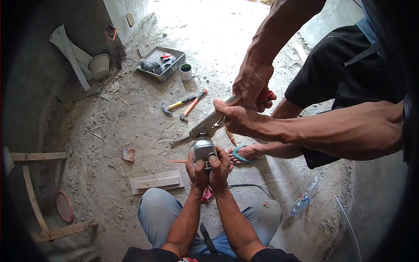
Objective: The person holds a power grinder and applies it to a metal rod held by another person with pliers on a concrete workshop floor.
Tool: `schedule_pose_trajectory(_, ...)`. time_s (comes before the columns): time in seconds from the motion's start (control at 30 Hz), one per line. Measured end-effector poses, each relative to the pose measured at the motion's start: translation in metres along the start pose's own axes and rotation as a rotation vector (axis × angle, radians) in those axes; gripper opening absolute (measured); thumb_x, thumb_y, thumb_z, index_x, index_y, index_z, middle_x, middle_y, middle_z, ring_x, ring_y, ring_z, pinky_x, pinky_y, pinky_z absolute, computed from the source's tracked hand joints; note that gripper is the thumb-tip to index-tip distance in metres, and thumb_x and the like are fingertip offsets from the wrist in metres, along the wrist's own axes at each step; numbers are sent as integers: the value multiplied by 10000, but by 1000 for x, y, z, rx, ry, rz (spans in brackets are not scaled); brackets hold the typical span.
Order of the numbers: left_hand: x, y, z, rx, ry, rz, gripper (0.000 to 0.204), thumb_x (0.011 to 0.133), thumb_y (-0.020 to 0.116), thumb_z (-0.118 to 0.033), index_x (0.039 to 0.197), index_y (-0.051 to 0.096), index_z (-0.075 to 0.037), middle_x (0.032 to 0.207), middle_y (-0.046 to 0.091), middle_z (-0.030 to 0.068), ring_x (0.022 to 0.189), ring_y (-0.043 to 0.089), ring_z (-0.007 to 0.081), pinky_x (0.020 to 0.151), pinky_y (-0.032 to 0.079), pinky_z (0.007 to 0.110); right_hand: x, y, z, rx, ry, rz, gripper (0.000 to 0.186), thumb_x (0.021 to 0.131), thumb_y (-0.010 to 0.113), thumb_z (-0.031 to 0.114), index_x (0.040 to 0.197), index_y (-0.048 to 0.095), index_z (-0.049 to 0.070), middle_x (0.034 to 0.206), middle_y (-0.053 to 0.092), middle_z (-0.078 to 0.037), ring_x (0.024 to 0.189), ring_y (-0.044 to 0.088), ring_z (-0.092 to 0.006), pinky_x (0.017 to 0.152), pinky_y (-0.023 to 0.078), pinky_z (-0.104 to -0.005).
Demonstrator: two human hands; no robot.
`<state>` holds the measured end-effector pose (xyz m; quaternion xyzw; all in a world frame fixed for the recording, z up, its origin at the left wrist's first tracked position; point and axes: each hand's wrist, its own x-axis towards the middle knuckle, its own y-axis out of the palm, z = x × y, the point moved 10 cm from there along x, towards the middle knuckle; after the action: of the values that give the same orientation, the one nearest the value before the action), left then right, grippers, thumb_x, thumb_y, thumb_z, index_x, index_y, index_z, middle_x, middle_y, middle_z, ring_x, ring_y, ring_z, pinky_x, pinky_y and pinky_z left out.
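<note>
My left hand and my right hand are closed around a grey power tool with a metallic head, thumbs on top. Its far end meets the lower end of a long grey metal piece, and I cannot tell whether they touch. A co-worker's two hands grip that piece from the right, with something red in the farther hand. Left of the tool's head, a ribbed rod is partly visible. Below my hands is a pink scrap.
Two hammers lie ahead on the dusty floor, near a tray of pipe fittings and a mug. A flat trowel is by my left knee. A plastic bottle lies right, a cord nearer. The co-worker's sandalled foot is close.
</note>
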<state>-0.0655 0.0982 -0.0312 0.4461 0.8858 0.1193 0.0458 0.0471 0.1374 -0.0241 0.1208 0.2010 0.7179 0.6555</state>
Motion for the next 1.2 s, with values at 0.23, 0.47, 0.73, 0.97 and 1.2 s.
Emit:
schedule_pose_trajectory(0.23, 0, 2, -4, 34, 8, 0, 563, 812, 500, -513, 972, 586, 21, 799, 622, 110, 705, 565, 185, 629, 461, 360, -1, 1, 3, 31, -11, 0, 433, 867, 640, 276, 1173, 575, -24, 995, 625, -50, 860, 579, -96, 759, 483, -251)
schedule_pose_trajectory(0.47, -1, 5, -7, 41, -28, 53, 616, 837, 466, -519, 1114, 592, 16, 940, 646, 99, 847, 612, 182, 750, 497, 325, -2, 7, 5, 10, 28, 7, 567, 831, 651, 385, 1180, 577, -55, 1023, 626, -58, 887, 575, -109, 795, 482, -250)
schedule_pose_trajectory(0.73, 0, 2, -6, 52, -4, 54, 597, 842, 457, -503, 1098, 596, 18, 944, 648, 106, 841, 613, 188, 750, 498, 333, -2, 7, 3, 2, 25, 3, 555, 839, 652, 394, 1163, 580, -51, 990, 634, -55, 856, 581, -111, 765, 485, -257)
schedule_pose_trajectory(0.97, 0, 1, -11, 72, 10, 34, 590, 845, 452, -499, 1089, 599, 18, 918, 651, 110, 810, 618, 200, 730, 500, 338, -2, 8, 5, -8, 4, 9, 560, 835, 653, 398, 1162, 583, -51, 997, 633, -58, 859, 580, -112, 768, 484, -258)
schedule_pose_trajectory(1.2, 0, -1, -10, 109, 13, 46, 577, 840, 460, -495, 1054, 602, 22, 890, 660, 118, 803, 621, 197, 725, 499, 344, -3, 8, 2, 37, 15, 30, 478, 855, 633, 310, 1179, 559, -34, 997, 619, -62, 867, 577, -105, 769, 470, -248)
